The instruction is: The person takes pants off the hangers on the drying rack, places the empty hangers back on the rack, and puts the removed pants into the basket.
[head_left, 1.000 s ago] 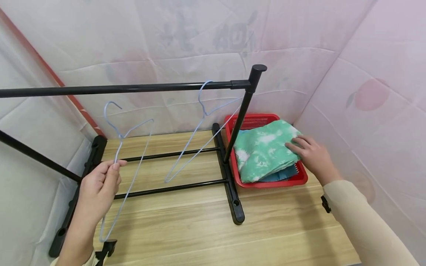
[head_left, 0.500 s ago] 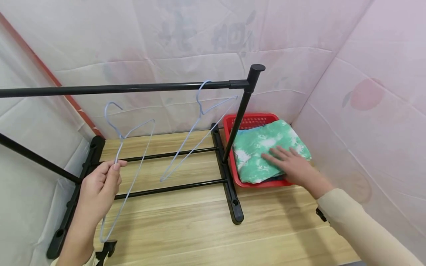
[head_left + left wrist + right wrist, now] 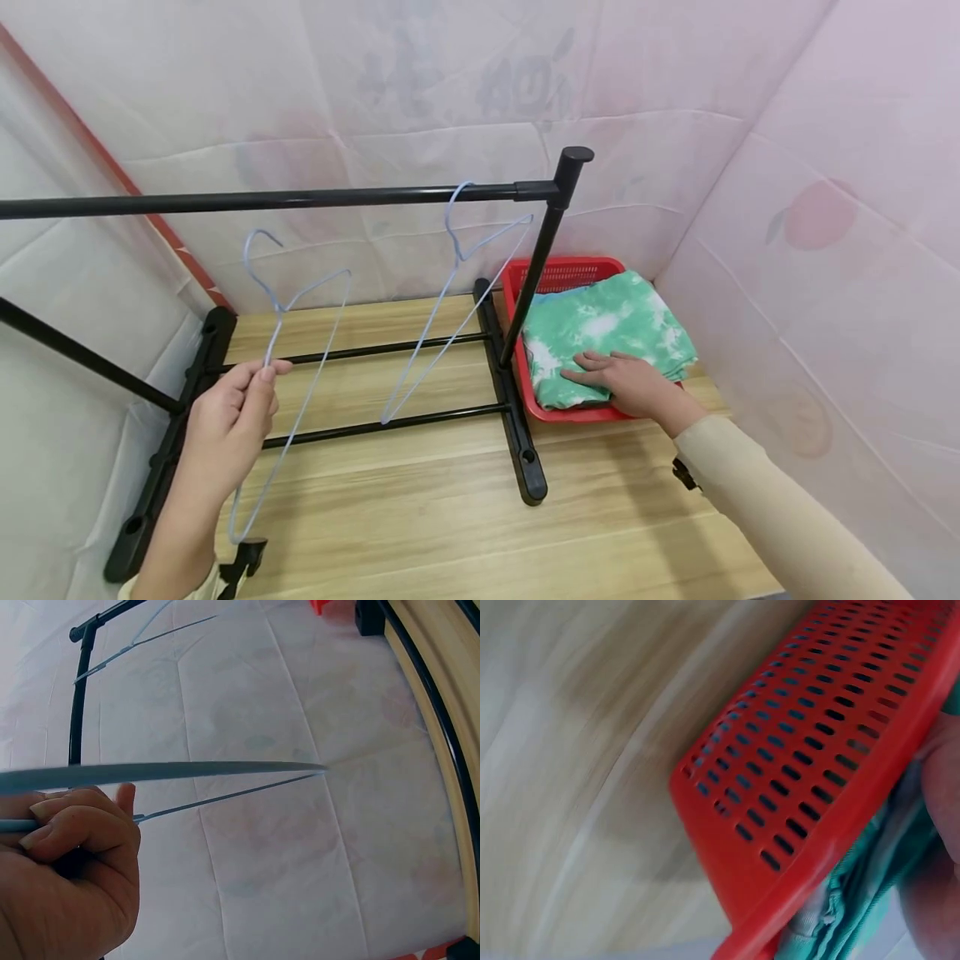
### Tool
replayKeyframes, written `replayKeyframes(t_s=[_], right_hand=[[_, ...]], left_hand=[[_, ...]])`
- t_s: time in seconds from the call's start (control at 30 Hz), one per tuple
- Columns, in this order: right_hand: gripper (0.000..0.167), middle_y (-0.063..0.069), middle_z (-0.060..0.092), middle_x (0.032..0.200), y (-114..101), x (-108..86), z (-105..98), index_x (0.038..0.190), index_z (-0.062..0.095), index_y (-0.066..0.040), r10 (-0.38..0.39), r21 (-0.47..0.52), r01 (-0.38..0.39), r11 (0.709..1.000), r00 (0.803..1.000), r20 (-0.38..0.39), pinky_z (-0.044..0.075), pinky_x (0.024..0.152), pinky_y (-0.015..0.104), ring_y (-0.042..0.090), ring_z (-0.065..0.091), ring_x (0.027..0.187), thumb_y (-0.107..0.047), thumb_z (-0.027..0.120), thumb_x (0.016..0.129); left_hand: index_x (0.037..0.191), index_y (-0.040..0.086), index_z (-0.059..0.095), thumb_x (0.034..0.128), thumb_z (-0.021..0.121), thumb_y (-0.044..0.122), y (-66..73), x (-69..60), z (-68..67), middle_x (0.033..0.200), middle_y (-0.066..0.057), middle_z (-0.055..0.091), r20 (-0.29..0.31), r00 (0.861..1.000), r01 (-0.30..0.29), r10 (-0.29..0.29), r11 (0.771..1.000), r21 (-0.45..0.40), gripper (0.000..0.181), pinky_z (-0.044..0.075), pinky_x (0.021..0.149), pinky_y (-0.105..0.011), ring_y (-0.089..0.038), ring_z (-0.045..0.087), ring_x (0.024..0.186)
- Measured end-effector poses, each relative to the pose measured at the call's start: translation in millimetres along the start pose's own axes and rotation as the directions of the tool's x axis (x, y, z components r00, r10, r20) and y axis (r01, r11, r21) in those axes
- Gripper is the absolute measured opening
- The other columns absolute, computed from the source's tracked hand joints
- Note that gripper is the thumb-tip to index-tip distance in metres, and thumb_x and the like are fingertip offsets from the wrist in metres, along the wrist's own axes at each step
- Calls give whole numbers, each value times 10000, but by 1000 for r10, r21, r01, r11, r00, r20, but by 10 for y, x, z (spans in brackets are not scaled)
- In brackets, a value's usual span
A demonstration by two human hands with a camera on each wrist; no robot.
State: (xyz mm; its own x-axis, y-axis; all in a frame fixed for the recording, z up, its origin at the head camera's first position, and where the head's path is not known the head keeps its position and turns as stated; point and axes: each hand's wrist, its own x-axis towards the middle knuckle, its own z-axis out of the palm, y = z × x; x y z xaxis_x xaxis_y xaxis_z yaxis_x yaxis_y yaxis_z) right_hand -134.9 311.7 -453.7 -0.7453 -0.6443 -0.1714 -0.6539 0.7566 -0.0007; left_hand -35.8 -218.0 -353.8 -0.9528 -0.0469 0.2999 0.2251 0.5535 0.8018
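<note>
In the head view my left hand (image 3: 228, 425) pinches a pale blue wire hanger (image 3: 262, 290) by its side, hook upward and free of the rail. The same hanger (image 3: 225, 769) crosses the left wrist view. My right hand (image 3: 630, 385) lies with spread fingers on the near part of a folded green and white tie-dye cloth (image 3: 622, 321). That cloth fills most of a red basket (image 3: 566, 271), with a bit of blue fabric under it. In the right wrist view, folded layers (image 3: 855, 907) show beside the hand; whether the thumb is beneath them I cannot tell.
A second blue hanger (image 3: 442, 308) hangs from the black rack's rail (image 3: 300, 200), near its right post (image 3: 543, 250). The rack's foot (image 3: 517, 433) stands beside the basket on the wooden table (image 3: 420, 508). Printed fabric walls (image 3: 375, 100) enclose the back and sides.
My right hand has slid left and toward me, from the cloth's right edge to its near part. The cloth's right side now lies flatter over the basket. My left hand stays almost still.
</note>
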Motion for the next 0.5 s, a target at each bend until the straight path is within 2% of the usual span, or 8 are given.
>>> replayKeyframes(t_s=[0.07, 0.17, 0.3, 0.37, 0.5], right_hand=[[785, 142, 453, 1524, 20, 39, 11, 1484, 494, -241, 39, 99, -45, 994, 998, 57, 353, 1096, 618, 383, 388, 1421, 177, 647, 837], [806, 140, 411, 1553, 58, 84, 27, 1494, 478, -247, 69, 178, -92, 980, 989, 132, 296, 1111, 656, 398, 333, 1447, 192, 626, 834], [796, 144, 383, 1570, 105, 103, -17, 1494, 480, -244, 71, 266, -120, 957, 980, 186, 318, 1102, 649, 409, 305, 1458, 144, 651, 820], [761, 152, 389, 1564, 121, 98, -97, 1487, 492, -223, 75, 358, -149, 922, 975, 211, 329, 1097, 645, 423, 308, 1452, 68, 691, 812], [656, 148, 416, 1545, 82, 119, -303, 1490, 482, -179, 84, 559, -195, 806, 972, 217, 352, 1079, 647, 429, 352, 1420, -232, 731, 885]], left_hand=[[1181, 32, 657, 1081, 450, 220, 4, -11, -4, 582, 1, 437, 0, 1000, 1, -1, 1000, 7, 297, 320, 371, -267, -106, 381, 427], [1172, 37, 661, 1081, 450, 217, 10, -26, -8, 582, 0, 438, -5, 1000, 0, 0, 1000, 8, 291, 321, 377, -268, -108, 383, 429], [1165, 35, 657, 1083, 442, 209, 24, -26, -1, 575, -2, 432, 7, 1000, -16, 16, 1000, -8, 289, 321, 387, -273, -104, 377, 435], [1164, 35, 655, 1085, 438, 207, 31, -23, 1, 569, -5, 431, 14, 1000, -25, 25, 1000, -16, 289, 323, 391, -275, -104, 375, 437], [1162, 51, 660, 1084, 441, 208, 37, -34, -15, 567, -2, 435, 6, 1000, -27, 27, 1000, -12, 281, 327, 391, -270, -107, 383, 438]])
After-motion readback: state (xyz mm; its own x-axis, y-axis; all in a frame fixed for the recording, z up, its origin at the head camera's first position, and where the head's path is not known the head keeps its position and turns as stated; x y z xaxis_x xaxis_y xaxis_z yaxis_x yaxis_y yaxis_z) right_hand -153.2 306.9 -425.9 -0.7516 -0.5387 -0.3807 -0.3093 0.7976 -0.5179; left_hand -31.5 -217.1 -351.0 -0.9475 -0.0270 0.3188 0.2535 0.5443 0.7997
